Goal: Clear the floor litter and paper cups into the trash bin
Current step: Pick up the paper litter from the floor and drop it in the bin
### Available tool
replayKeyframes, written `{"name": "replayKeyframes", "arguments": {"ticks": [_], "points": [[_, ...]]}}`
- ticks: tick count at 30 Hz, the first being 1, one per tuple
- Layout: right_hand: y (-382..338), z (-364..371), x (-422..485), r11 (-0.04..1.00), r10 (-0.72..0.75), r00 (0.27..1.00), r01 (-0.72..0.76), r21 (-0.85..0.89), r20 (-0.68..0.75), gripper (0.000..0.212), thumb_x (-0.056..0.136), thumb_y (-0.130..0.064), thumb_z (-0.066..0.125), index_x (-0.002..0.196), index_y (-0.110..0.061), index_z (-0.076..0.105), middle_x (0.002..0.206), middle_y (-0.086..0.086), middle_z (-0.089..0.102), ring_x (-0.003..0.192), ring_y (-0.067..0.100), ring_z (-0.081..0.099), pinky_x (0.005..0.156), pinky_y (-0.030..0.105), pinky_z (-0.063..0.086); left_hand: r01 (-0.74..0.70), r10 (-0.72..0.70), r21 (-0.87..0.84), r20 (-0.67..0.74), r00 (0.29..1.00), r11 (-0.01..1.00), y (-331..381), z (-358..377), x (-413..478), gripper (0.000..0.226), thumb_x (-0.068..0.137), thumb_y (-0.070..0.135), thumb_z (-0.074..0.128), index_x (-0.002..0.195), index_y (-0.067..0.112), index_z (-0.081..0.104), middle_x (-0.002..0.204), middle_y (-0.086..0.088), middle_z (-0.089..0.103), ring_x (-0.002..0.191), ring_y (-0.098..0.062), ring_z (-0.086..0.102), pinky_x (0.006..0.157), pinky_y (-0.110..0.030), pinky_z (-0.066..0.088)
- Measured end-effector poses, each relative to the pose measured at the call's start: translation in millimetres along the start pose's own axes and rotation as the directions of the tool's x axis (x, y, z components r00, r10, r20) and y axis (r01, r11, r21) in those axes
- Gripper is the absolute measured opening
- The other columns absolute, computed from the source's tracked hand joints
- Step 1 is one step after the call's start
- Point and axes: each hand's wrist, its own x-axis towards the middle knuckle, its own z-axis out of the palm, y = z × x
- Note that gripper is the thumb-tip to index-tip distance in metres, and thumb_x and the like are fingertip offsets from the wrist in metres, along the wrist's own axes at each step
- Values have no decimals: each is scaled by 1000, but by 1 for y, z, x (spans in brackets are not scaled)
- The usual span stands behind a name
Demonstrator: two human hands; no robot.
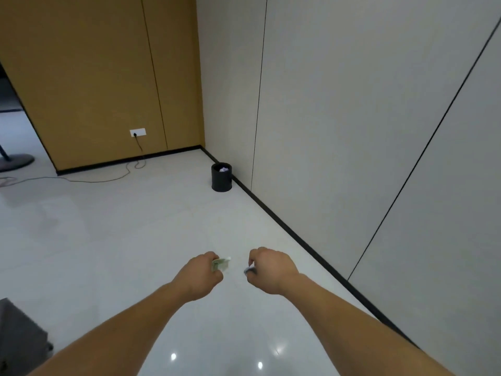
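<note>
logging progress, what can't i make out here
Head view:
Left hand grips a greenish scrap, mostly hidden in the grip.
Right hand pinches a small grey item, blurred, mostly behind the hand.
Trash bin contents: too small, rim hides most.
Dark box, lower left: cut by frame edge.

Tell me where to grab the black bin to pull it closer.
Probably best to grip the rim of the bin on its near, left side, reaching down from above. It stands upright with an open top, and its far right side sits close to the wall, leaving little room there.
</note>
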Motion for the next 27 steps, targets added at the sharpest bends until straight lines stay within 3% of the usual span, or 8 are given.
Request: {"name": "replayKeyframes", "arguments": {"ticks": [8, 13, 19, 27], "points": [[49, -21, 184, 1000, -19, 999, 20, -17, 47, 28, 93, -41, 49, 112, -22, 58, 115, -1, 59, 94, 24, 61, 71, 29, 38, 33, -33, -18, 18, 999, 999, -19, -24, 185, 35, 87, 28, 53, 121, 18, 53, 111, -1, 61, 89, -18, 57, 70, -26, 43], [64, -41, 316, 999, 21, 999, -19, -51, 44, 28, 93, -42, 49, 112, -23, 57, 112, -2, 60, 81, 20, 58, 65, 28, 36, 22, -22, -40, 1, 1000, 999, -41, -59, 321, 38, 88, 27, 53, 123, 16, 52, 110, -4, 61, 87, -18, 57, 69, -27, 42], [79, -76, 465, 998, 59, 998, -59, -16, -5, 31, 93, -44, 50, 114, -23, 57, 115, -3, 60, 91, 22, 62, 67, 28, 39, 36, -37, -59, -26, 999, 998, -51, -118, 460, 34, 86, 27, 53, 119, 18, 53, 105, -1, 60, 86, -18, 58, 69, -27, 46], [128, -90, 662, 1000, -6, 1000, 6, -9, 9, 28, 92, -42, 50, 112, -23, 57, 115, -2, 59, 90, 23, 62, 68, 29, 38, 75, -76, -21, -23, 997, 997, -61, -152, 649, 35, 87, 27, 54, 121, 18, 53, 108, -2, 61, 88, -19, 58, 72, -27, 47]]}}
